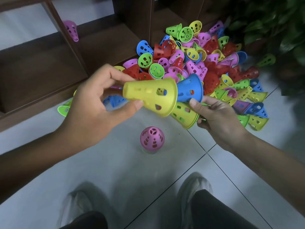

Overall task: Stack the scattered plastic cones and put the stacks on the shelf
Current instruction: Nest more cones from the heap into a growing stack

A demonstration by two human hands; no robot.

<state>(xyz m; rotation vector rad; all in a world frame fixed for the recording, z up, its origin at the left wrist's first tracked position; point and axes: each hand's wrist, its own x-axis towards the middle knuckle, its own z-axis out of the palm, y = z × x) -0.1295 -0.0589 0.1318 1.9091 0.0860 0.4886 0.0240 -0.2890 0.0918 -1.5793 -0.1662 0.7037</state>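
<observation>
My left hand [95, 103] pinches the narrow end of a yellow cone [150, 96] lying sideways in the air. A blue cone [189, 89] pokes out of its wide mouth to the right. My right hand [214, 116] grips the rim of another yellow cone [184, 114] just below, its thumb at the blue cone's edge. Behind them a big heap of loose cones [198, 63] in several colours covers the floor. A pink cone [152, 139] stands upright on the tiles below my hands. On the dark wooden shelf [41, 60] lies a pink stack [71, 30].
A green cone [64, 108] lies by the shelf's base at the left. A leafy plant [270, 22] fills the upper right corner. My two shoes [191, 192] stand on the grey tiled floor [115, 171] at the bottom.
</observation>
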